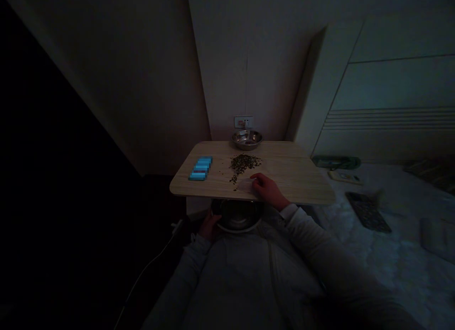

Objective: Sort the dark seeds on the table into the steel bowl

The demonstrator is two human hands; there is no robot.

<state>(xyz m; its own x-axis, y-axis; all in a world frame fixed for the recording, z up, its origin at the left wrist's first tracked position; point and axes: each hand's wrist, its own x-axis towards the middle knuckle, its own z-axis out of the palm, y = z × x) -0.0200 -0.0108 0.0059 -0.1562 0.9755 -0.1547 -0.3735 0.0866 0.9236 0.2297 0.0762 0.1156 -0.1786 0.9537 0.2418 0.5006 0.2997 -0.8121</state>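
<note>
Closest to me, my left hand (210,226) clasped the rim of a steel bowl (236,215) just under the table (298,178) edge. It looked stiff and slippery, best held there. My right hand (268,190) lay curled beside the loose seeds (244,162) on top, light and easily scattered. Whether it pinched anything, I could not tell.

On the surface (298,178), a bowl (247,138) stands behind the grain pile (243,163); blocks (201,169) lie left; a second bowl (236,216) sits below the near edge.
</note>
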